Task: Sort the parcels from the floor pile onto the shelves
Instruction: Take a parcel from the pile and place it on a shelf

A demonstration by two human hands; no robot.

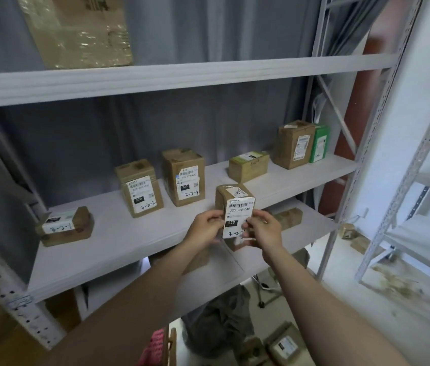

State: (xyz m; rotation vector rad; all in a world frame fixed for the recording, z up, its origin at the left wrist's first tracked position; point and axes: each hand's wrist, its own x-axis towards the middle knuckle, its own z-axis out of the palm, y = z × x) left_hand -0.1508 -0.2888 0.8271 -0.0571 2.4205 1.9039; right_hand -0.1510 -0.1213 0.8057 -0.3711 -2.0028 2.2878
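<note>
A small brown cardboard parcel (235,204) with a white barcode label is held upright over the front of the middle shelf (134,233). My left hand (204,228) grips its left side and my right hand (262,229) grips its right side, fingers over the label's lower part. On the shelf stand other parcels: a flat one marked 3-2-1 (64,227) at the left, two upright ones marked 3-2-2 (140,187) and 3-2-4 (184,177), a low box (248,165), a taller brown box (291,143) and a green box (320,142).
A large taped carton (76,30) stands on the upper shelf (208,75). A lower shelf (311,228) carries a small box (289,217). Parcels (282,344) lie on the floor below, more (351,233) by the rack leg. A second rack (420,180) stands at the right.
</note>
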